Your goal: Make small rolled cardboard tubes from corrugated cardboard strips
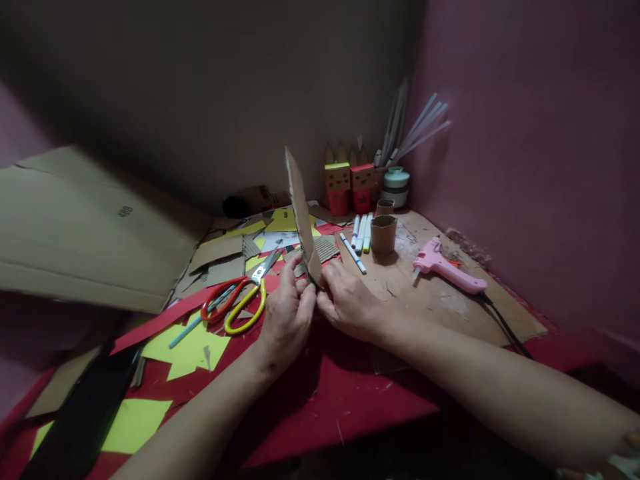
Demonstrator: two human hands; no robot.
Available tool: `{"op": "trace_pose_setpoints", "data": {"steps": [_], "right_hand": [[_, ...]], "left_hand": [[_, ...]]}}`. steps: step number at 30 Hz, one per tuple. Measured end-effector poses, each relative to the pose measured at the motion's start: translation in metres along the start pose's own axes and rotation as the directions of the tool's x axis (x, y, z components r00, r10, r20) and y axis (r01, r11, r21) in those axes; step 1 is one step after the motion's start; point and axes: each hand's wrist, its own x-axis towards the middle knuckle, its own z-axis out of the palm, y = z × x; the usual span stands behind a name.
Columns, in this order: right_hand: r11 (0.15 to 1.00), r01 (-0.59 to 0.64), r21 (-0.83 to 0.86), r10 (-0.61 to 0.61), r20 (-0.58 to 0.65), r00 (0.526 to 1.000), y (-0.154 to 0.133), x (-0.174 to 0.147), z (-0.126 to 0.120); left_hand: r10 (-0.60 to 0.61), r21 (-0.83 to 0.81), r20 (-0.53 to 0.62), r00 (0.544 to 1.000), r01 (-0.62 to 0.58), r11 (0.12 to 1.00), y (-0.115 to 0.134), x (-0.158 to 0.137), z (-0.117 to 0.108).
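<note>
A flat piece of cardboard (301, 213) stands nearly upright, seen almost edge-on, above the front of the table. Its lower end is pinched by both hands. My left hand (290, 313) grips it from the left with fingers closed. From the right, my right hand (347, 300) holds the same end, fingers curled and close to the left thumb. Scissors (259, 273) with one red and one yellow handle lie open just left of my left hand. Corrugated cardboard scraps (327, 247) lie behind the hands.
A pink glue gun (450, 268) with a black cord rests at right on a cardboard sheet (420, 307). Cardboard rings (383, 235) and markers (359, 233) sit behind. Two decorated boxes (338, 190), a lidded jar (395, 187) and glue sticks (423, 127) stand at back. Yellow paper (187, 347) lies left.
</note>
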Motion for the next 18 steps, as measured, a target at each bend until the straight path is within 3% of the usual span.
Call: {"op": "trace_pose_setpoints", "data": {"steps": [4,7,9,12,14,18], "right_hand": [[0.985,-0.047,-0.164,0.067,0.118,0.991,-0.005,0.001,0.002],[0.989,-0.012,-0.145,0.033,0.145,0.989,-0.002,0.001,0.003],[0.998,0.009,-0.054,-0.002,0.139,0.990,0.003,0.002,0.002],[0.990,-0.002,0.145,-0.016,0.124,0.992,0.007,0.004,-0.003],[0.956,-0.021,0.292,-0.023,0.147,0.989,0.008,0.007,-0.007],[0.848,-0.108,0.518,-0.041,0.267,0.963,0.010,0.011,-0.014]], "left_hand": [[0.044,0.079,-0.030,0.999,-0.042,0.996,-0.002,-0.001,0.004],[0.053,0.116,-0.012,0.999,-0.051,0.992,-0.001,-0.001,0.002],[0.029,0.051,0.042,0.999,-0.031,0.998,0.000,0.001,0.000],[-0.029,-0.194,0.185,0.982,0.065,0.979,0.000,0.006,-0.004],[-0.055,-0.336,0.267,0.962,0.147,0.930,-0.001,0.010,-0.007],[-0.048,-0.441,0.363,0.931,0.217,0.871,0.000,0.017,-0.012]]}}
